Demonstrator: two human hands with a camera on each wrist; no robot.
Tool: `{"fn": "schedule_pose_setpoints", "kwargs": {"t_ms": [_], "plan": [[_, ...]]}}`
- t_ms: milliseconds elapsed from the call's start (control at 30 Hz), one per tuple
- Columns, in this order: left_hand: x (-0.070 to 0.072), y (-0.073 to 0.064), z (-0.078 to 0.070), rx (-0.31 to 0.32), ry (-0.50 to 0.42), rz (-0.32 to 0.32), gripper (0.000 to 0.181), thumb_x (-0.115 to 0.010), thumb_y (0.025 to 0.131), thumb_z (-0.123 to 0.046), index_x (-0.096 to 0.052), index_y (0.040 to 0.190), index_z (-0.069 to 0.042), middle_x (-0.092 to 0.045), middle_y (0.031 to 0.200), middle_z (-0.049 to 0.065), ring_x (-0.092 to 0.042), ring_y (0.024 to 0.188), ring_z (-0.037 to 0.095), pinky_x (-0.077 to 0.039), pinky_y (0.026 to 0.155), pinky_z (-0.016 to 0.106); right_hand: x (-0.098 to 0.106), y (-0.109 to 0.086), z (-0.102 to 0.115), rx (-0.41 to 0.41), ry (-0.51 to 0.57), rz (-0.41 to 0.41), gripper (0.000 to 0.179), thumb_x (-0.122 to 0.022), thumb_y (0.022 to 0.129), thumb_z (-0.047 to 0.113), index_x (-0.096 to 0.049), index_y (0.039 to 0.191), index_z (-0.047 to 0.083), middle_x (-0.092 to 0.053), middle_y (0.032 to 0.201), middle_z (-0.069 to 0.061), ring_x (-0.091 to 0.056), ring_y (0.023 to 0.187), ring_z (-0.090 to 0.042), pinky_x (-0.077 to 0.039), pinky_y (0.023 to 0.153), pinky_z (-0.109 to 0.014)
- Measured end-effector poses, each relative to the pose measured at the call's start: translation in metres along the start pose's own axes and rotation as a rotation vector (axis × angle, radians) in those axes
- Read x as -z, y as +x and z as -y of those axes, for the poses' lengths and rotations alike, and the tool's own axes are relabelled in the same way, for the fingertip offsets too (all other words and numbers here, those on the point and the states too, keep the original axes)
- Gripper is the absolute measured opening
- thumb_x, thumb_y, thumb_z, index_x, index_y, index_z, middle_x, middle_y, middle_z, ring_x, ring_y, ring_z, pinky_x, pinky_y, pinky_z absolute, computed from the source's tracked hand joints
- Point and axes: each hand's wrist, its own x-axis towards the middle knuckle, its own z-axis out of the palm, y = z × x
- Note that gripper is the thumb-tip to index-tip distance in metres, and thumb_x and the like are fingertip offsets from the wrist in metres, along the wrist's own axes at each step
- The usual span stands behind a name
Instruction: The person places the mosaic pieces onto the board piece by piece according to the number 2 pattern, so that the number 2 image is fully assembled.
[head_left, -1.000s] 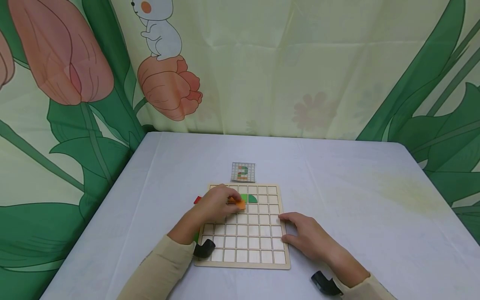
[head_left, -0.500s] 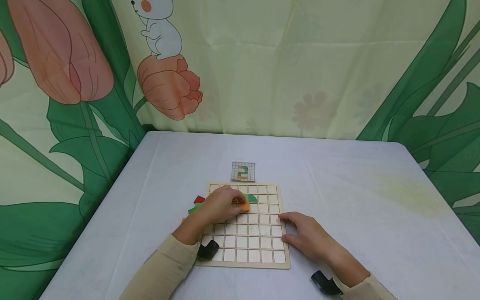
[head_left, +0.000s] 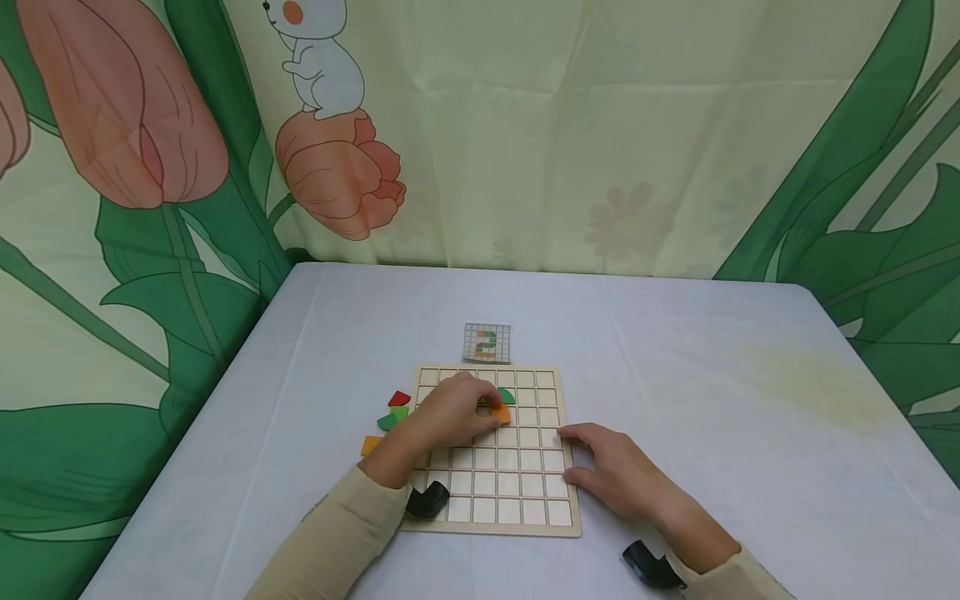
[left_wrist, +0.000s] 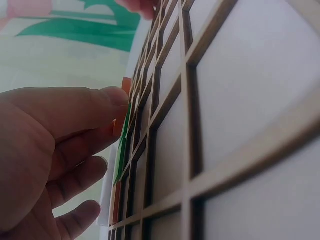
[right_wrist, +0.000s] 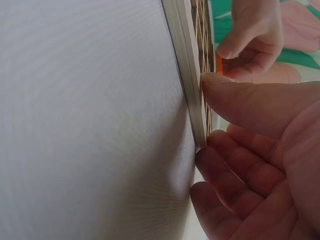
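Note:
My left hand (head_left: 453, 410) pinches an orange square tile (head_left: 501, 414) between thumb and fingertips, over the upper part of the wooden grid board (head_left: 517, 530). In the left wrist view the orange tile (left_wrist: 126, 85) stands at the thumb tip, tilted against the grid. Just beyond it a dark green rounded tile (head_left: 507, 395) sits in a cell; the left hand hides the cells beside it. Green (left_wrist: 121, 155) and orange pieces show in the grid in the left wrist view. My right hand (head_left: 618, 475) rests thumb and fingertips against the board's right edge.
Left of the board lie a red tile (head_left: 399, 398), a light green tile (head_left: 400, 412), a dark green tile (head_left: 386, 422) and an orange tile (head_left: 371, 445). A small patterned card (head_left: 487, 343) lies behind the board on the white-covered table (head_left: 697, 375). A printed curtain hangs behind.
My left hand has moved a little to the right with the orange tile, which now sits below the dark green tile. Loose tiles at the left have come into sight. My right hand stays still.

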Motion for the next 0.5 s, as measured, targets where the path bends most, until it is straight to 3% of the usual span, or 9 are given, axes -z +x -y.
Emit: {"fn": "schedule_pose_setpoints", "kwargs": {"t_ms": [500], "plan": [[-0.0047, 0.0054, -0.0036, -0.004, 0.04, 0.024, 0.017, -0.077, 0.088, -0.022, -0.075, 0.105, -0.017, -0.066, 0.094, -0.01, -0.053, 0.093, 0.013, -0.047, 0.081, 0.03, 0.0003, -0.0004, -0.0002, 0.002, 0.011, -0.001, 0.049, -0.077, 0.087, 0.012, -0.061, 0.133, 0.006, -0.06, 0.134, -0.008, -0.052, 0.129, -0.031, -0.039, 0.106, -0.051]]}}
